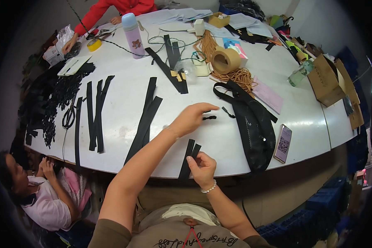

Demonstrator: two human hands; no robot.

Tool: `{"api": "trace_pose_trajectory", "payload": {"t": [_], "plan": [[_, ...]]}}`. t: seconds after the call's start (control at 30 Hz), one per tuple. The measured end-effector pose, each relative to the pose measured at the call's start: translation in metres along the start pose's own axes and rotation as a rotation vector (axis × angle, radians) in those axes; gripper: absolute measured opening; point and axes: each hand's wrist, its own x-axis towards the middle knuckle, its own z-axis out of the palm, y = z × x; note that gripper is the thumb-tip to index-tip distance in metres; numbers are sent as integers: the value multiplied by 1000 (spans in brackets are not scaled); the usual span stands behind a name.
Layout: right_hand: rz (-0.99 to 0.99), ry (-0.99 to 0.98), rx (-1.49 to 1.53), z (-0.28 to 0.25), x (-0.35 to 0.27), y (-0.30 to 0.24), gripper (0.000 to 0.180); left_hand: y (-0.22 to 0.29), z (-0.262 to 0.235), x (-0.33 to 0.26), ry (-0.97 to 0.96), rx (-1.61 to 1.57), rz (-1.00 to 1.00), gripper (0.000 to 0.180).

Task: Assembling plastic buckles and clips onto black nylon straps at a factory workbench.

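Fingers of the right hand (204, 168) grip two short black strips (186, 160) at the near edge of the white tabletop (308, 118), thumb on top. The left hand (189, 120) stretches beyond, beside a small black cord piece (210, 118); whether its fingers pinch anything, I cannot tell. Gathering small parts while keeping the strips in hand seems the current step; the next move likely calls for a fine pinch. Another small black piece (228, 112) lies near the black mesh bag (256, 136), which crowds that side. Crossed black straps (146, 118) lie leftward, a phone (283, 143) right of the bag.
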Motion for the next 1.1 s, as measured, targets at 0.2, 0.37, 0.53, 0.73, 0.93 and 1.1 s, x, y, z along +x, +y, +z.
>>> {"api": "trace_pose_trajectory", "payload": {"t": [0.2,0.37,0.53,0.73,0.93,1.1], "plan": [[55,10,70,1,0,-4,17,-26,44,59,-426,523,328,40],[73,-2,163,-1,1,-5,14,-18,36,49,-545,543,279,36],[38,-14,124,-5,1,-4,12,17,-6,1,-71,13,-14,40],[165,-110,303,-10,2,-13,9,62,-23,-82,371,-1267,-436,56],[347,-289,512,0,-3,-25,22,77,-6,-112,571,-1353,-340,59],[381,-248,581,9,-11,-28,18,87,6,-124,603,-1096,-289,54]]}}
